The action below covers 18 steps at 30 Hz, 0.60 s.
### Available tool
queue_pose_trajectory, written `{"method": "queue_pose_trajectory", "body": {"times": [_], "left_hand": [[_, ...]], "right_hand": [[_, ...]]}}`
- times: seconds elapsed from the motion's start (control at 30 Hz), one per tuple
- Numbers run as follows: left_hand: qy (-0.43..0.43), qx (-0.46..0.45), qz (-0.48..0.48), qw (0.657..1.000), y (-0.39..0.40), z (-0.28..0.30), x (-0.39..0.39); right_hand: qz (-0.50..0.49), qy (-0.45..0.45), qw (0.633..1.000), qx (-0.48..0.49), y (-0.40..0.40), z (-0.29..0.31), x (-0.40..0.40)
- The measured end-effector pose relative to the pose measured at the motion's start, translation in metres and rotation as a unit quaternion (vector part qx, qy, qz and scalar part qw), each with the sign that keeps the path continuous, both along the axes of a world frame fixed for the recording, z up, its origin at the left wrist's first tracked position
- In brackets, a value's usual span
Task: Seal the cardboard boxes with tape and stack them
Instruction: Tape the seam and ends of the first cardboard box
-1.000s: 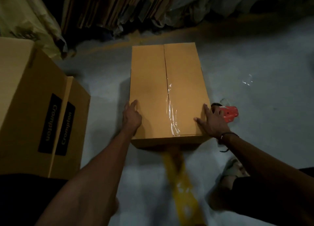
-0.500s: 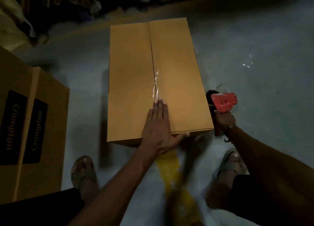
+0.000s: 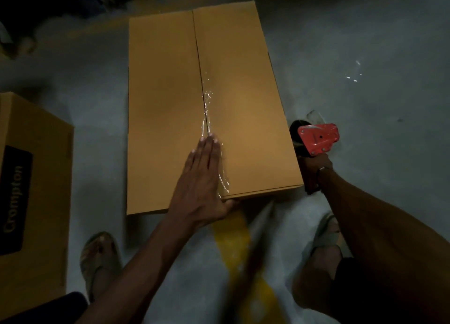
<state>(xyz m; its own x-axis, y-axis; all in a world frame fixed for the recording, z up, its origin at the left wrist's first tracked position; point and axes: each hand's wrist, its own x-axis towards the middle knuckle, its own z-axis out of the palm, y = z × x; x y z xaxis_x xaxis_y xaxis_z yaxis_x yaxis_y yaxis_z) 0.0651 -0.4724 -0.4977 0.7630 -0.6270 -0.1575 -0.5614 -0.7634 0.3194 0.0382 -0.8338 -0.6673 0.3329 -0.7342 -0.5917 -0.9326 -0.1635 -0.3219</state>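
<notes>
On the box [image 3: 168, 109], the flat left hand [image 3: 203, 177] should press the tape [image 3: 207, 109] firmly toward 12 o'clock; the right hand [image 3: 314, 167] grips the dispenser [image 3: 319, 138].

Tan cardboard box [image 3: 165, 109], glossy clear tape [image 3: 208, 119], red tape dispenser [image 3: 319, 138], yellow floor stripe [image 3: 231, 231]

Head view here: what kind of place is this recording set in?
Probably a warehouse or packing area. A plain cardboard box sits on a bare concrete floor, another box printed "Crompton" stands to the left, and the right hand grips a red tape dispenser.
</notes>
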Motion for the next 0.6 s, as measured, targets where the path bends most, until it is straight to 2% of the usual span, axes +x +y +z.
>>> {"method": "queue_pose_trajectory", "body": {"times": [0.1,0.17,0.3,0.5,0.6], "left_hand": [[0.006,0.027,-0.016,0.999,0.0,0.0,0.006],[-0.02,0.043,-0.018,0.999,0.0,-0.001,0.0],[-0.063,0.059,-0.003,0.996,-0.003,0.0,-0.019],[-0.116,0.095,0.027,0.988,-0.015,-0.002,-0.05],[-0.134,0.121,-0.002,0.984,-0.016,0.0,-0.05]], "right_hand": [[0.014,0.0,1.0,-0.002,-0.002,-0.006,-0.005],[0.018,-0.011,1.0,-0.002,0.01,0.011,-0.002],[-0.011,-0.031,0.999,0.005,0.004,0.005,0.009],[-0.1,-0.106,0.989,0.0,0.031,0.086,-0.002],[-0.088,-0.155,0.983,-0.039,0.045,0.139,-0.01]]}}
